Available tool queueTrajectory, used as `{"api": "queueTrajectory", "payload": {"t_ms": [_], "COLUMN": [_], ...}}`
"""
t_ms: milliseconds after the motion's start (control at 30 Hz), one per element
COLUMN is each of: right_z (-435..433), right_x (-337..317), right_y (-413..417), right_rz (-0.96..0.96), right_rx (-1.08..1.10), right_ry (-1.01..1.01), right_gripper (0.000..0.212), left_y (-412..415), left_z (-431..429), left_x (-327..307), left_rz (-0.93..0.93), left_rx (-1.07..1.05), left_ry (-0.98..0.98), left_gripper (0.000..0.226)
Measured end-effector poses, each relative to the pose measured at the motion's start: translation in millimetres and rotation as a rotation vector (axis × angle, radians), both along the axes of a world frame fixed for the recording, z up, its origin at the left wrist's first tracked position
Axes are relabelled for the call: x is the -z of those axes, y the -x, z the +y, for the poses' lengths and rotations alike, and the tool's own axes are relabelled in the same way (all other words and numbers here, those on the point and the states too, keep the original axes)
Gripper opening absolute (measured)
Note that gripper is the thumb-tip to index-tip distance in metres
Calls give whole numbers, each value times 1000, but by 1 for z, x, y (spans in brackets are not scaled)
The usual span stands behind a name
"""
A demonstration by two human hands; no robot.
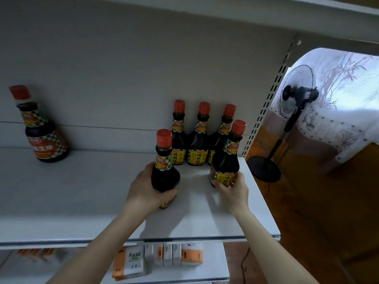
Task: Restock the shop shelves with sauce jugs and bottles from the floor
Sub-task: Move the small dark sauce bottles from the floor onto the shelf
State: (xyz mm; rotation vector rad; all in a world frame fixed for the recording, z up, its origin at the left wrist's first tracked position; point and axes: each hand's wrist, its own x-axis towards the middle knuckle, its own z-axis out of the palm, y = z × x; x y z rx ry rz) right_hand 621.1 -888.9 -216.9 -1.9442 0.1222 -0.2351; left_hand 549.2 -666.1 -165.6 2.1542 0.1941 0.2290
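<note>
My left hand [143, 189] grips a dark sauce bottle [164, 167] with a red cap, upright on the white shelf [82, 191]. My right hand [233, 189] holds a second, matching bottle [226, 158] by its yellow label, at the shelf's right side. Behind them three same bottles [198, 136] stand in a row against the back panel. One larger bottle [44, 130] with an orange label stands alone at the far left.
The shelf's right end [264, 201] lies close to my right hand. Below, a lower shelf carries facial tissue packs [131, 261]. A standing fan [295, 103] and a curtain are on the wooden floor to the right. An upper shelf hangs overhead.
</note>
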Motion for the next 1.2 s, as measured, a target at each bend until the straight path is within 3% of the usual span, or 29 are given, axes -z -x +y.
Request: {"api": "queueTrajectory", "payload": {"t_ms": [133,733,833,933,1000,1200], "right_z": [2,5,-2,-16,-26,-34], "right_x": [-2,-5,-11,-13,-9,4], "right_y": [-12,-9,-2,14,25,39], "right_rz": [-10,45,124,280,291,217], "right_rx": [-16,-49,-86,-166,-214,-213], "right_ry": [14,89,255,598,745,811], "right_gripper": [54,59,54,83,88,106], "left_y": [-1,-4,-10,-20,-29,-53], "left_z": [-1,-2,-9,-22,-33,-53], "left_x": [1,8,6,7,8,7], "left_rz": [21,-21,-31,-38,-52,-86], "left_rx": [-8,-32,-33,-13,4,114], "left_ry": [-3,11,8,22,21,46], "left_gripper": [81,72,72,73,73,76]}}
